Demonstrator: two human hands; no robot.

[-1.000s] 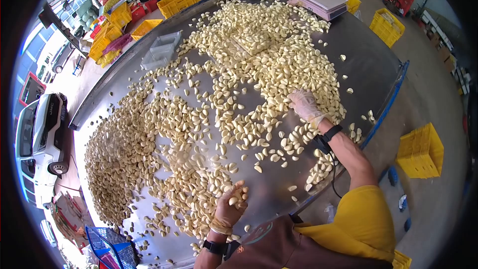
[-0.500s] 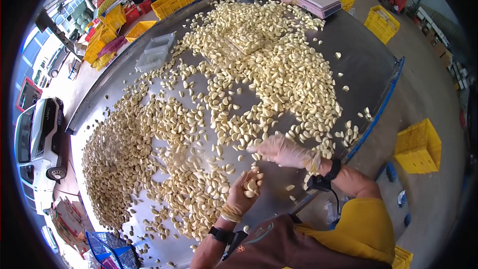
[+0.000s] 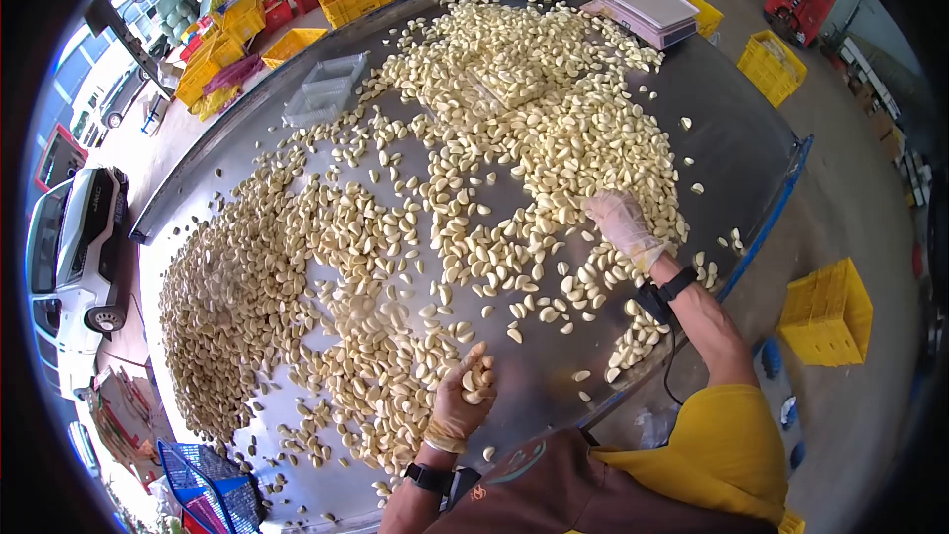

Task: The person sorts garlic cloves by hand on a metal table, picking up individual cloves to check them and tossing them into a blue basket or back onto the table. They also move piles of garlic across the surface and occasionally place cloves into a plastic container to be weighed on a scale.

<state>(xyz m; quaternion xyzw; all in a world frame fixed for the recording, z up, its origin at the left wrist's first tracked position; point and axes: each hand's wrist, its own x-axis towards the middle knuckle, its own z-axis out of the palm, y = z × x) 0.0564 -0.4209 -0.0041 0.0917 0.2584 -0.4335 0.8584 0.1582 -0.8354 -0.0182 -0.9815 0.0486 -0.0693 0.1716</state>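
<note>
Peeled garlic cloves (image 3: pixel 583 158) cover much of a metal table in a loose spread. My left hand (image 3: pixel 463 398), in a thin glove, is curled around a few garlic cloves low in the view, beside the nearer heap. Farther up and to the right, my gloved right hand (image 3: pixel 625 224) lies at the edge of the paler pile, fingers stretched out and touching cloves. Its fingertips are partly lost among them. Darker, yellower cloves (image 3: pixel 217 307) are heaped at the left.
A clear plastic tray (image 3: pixel 324 91) and a scale (image 3: pixel 652 8) stand on the metal table (image 3: pixel 736 124). Yellow crates (image 3: pixel 828 311) are on the floor around it. A blue basket (image 3: pixel 208 485) sits by the near left corner. People are at the far side.
My right hand has moved up and right, away from my left hand, onto the pale pile. My left hand has shifted slightly left and still holds cloves. The view has tilted a little.
</note>
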